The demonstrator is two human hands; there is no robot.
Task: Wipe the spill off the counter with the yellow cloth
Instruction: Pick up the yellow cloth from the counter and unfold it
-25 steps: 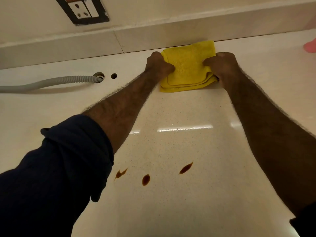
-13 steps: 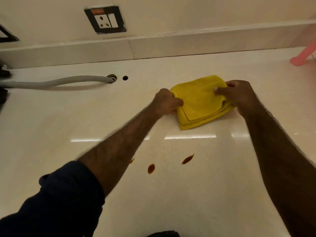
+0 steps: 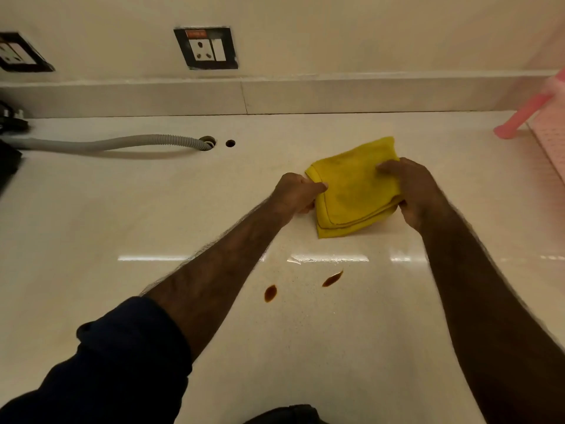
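Note:
A folded yellow cloth lies on the pale counter, held at both sides. My left hand pinches its left edge and my right hand grips its right edge. Nearer to me, two brown drops of the spill show on the counter: a round one and a longer streak. They lie below the cloth, apart from it. My left forearm crosses the counter just left of the drops and may hide more of the spill.
A grey corrugated hose runs into a counter hole, with a smaller hole beside it. Two wall sockets sit above the backsplash. A pink plastic rack stands at the far right.
Both hands have pulled the cloth away from the backsplash toward me and toward the spill. The drop at my left forearm is now covered by the arm.

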